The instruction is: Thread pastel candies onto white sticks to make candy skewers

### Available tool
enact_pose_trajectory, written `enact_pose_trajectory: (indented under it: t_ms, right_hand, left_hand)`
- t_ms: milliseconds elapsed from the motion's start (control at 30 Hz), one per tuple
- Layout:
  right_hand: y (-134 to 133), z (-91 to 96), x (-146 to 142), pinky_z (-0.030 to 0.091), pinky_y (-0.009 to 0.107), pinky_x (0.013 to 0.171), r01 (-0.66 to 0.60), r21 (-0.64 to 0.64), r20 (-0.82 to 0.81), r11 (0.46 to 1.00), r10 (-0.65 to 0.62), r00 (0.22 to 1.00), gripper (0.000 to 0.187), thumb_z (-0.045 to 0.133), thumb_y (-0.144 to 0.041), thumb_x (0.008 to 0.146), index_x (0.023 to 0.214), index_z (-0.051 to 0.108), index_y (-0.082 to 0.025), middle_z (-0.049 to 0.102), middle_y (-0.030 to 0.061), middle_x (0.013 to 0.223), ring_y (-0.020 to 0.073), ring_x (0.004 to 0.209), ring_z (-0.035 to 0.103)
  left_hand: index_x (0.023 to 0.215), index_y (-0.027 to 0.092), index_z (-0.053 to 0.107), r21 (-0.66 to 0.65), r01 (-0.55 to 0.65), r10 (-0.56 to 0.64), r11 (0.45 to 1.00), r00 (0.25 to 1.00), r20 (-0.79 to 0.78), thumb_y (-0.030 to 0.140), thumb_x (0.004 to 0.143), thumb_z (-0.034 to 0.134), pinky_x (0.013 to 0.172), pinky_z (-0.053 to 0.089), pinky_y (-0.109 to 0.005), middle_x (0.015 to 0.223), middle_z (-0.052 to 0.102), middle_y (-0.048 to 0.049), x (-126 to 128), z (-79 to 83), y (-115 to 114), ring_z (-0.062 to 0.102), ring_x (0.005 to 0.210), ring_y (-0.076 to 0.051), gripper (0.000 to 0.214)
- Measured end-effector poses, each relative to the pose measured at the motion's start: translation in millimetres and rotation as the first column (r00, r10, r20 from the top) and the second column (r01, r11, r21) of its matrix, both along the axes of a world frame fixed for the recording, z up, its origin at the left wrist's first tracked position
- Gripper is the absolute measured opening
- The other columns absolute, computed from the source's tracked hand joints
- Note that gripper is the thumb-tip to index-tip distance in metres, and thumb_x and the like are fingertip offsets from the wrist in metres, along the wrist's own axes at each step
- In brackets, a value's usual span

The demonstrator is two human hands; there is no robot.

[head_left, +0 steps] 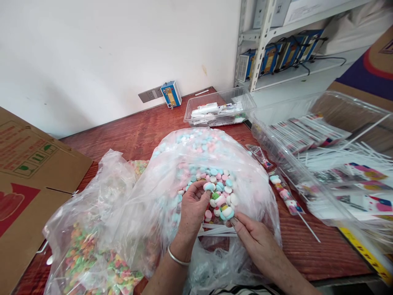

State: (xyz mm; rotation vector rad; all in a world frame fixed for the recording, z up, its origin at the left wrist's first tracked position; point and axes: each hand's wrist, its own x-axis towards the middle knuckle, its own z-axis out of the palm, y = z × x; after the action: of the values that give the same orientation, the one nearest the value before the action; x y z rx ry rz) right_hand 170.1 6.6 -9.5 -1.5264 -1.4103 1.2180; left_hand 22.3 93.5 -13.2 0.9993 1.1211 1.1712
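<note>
A large clear plastic bag (254, 176) lies open before me, full of pink, blue and white marshmallows (228, 189). Over its mouth, my left hand (194, 200) pinches a blue and white marshmallow (209, 187) between thumb and fingers. My right hand (254, 235) closes its fingertips on the near end of a candy skewer (221, 201), a stack of green, pink, yellow, white and blue pieces. Any stick inside the stack is hidden. Just below, several white sticks (217, 230) lie across the bag's edge.
At left, a bag of colourful gummy candies (89, 258) sits beside a cardboard box (37, 176). A wrapped candy skewer (285, 192) lies at right. Beyond it, a clear bin (285, 164) holds packets and white sticks. A clear tray (219, 116) stands behind, near a small blue device (171, 94).
</note>
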Motion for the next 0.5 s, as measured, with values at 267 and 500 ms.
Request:
enact_pose_trajectory:
  t_ms: [267, 500]
  right_hand:
    - [-0.9, -1.0, -4.7, 0.026, 0.024, 0.045, 0.012, -0.078, -0.084, 0.997, -0.019, 0.996, 0.029, 0.037, -0.043, 0.092, 0.074, 0.048, -0.023, 0.036, -0.0072, 0.052, 0.0124, 0.045, 0.033]
    - [1.8, -4.1, -6.8, 0.026, 0.024, 0.043, 0.020, -0.093, -0.093, 0.995, -0.029, 0.995, 0.027, 0.037, -0.041, 0.092, 0.075, 0.048, -0.023, 0.036, -0.0070, 0.052, 0.0123, 0.046, 0.034]
  left_hand:
    - [0.098, 0.018, 0.066, 0.068, 0.099, -0.093, 0.993, 0.992, -0.090, 0.023, 0.078, 0.067, 0.078, 0.052, -0.028, 0.096, 0.072, -0.0059, -0.8, -2.9, -1.7, 0.066, 0.090, -0.018, 0.020]
    - [0.099, 0.019, 0.068, 0.091, 0.128, -0.112, 0.988, 0.980, -0.162, 0.022, 0.081, 0.063, 0.077, 0.052, -0.030, 0.095, 0.072, -0.0056, -1.7, -6.6, -3.8, 0.067, 0.087, -0.019, 0.019]
